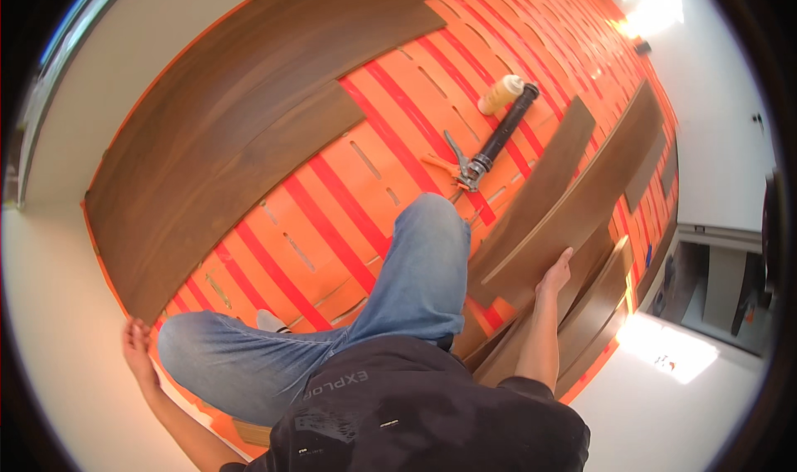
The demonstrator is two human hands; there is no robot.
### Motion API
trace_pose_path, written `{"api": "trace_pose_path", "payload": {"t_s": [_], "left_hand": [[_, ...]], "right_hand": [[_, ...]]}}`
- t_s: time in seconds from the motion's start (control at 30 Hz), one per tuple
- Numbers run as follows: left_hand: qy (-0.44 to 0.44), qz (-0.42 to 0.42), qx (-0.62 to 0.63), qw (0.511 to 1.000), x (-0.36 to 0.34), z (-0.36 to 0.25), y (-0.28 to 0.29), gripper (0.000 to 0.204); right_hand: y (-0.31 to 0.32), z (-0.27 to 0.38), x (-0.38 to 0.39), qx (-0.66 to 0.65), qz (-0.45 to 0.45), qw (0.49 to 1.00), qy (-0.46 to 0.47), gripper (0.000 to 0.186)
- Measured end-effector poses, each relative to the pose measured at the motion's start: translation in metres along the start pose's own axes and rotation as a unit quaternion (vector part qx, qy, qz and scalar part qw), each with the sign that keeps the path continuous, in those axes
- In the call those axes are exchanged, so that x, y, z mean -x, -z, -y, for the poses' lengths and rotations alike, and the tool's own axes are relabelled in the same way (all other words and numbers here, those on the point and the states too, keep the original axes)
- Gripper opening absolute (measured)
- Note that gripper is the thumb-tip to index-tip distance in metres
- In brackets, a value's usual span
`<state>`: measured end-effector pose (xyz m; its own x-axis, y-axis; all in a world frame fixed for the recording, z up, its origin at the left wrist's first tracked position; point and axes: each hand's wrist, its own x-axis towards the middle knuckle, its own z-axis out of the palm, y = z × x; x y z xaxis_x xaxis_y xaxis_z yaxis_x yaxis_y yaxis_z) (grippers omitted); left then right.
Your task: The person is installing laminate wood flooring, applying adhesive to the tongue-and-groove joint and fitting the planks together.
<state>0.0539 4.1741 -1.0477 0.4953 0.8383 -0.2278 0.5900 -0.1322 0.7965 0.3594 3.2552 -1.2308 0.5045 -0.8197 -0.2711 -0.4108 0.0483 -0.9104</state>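
Observation:
My right hand [554,277] rests with its fingers on a long dark-brown wooden floor plank [581,198] that lies loose on the orange underlay [332,215]. My left hand [135,345] is pressed flat on the pale floor at the underlay's left edge, holding nothing. I kneel in blue jeans [415,281] on the underlay, between the two hands. Laid brown planks [216,140] cover the far left part of the floor.
A black caulking gun [496,140] with a beige cartridge [500,94] lies on the underlay ahead. More loose planks [598,306] are stacked to my right. White walls border the floor; a bright doorway [672,352] is at lower right.

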Motion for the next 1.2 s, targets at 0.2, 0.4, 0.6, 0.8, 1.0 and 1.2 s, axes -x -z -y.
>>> {"api": "trace_pose_path", "payload": {"t_s": [0.2, 0.4, 0.6, 0.8, 1.0, 1.2], "left_hand": [[-0.266, 0.182, 0.155, 0.934, 0.039, -0.249, -0.15, 0.038], [-0.144, 0.511, 0.395, 0.75, 0.155, -0.242, -0.303, 0.101], [0.088, 0.282, 0.597, 0.746, 0.13, -0.164, -0.274, 0.062], [0.134, 0.099, 0.68, 0.714, 0.154, -0.125, -0.264, 0.067], [0.166, 0.078, 0.692, 0.698, 0.167, -0.128, -0.269, 0.088], [0.153, 0.078, 0.7, 0.693, 0.198, -0.08, -0.254, 0.092]], "right_hand": [[0.078, 0.017, 0.091, 0.068, 0.137, 0.949, 0.276, 0.045], [-0.018, 0.094, 0.217, 0.09, 0.465, 0.842, 0.257, 0.035], [-0.205, 0.148, 0.168, 0.209, 0.634, 0.645, 0.372, 0.04], [-0.476, 0.128, -0.044, 0.752, 0.079, 0.225, 0.614, 0.04], [-0.462, 0.171, -0.128, 0.827, 0.074, 0.132, 0.541, 0.031], [-0.428, 0.162, -0.018, 0.692, 0.302, 0.374, 0.539, 0.035]]}}
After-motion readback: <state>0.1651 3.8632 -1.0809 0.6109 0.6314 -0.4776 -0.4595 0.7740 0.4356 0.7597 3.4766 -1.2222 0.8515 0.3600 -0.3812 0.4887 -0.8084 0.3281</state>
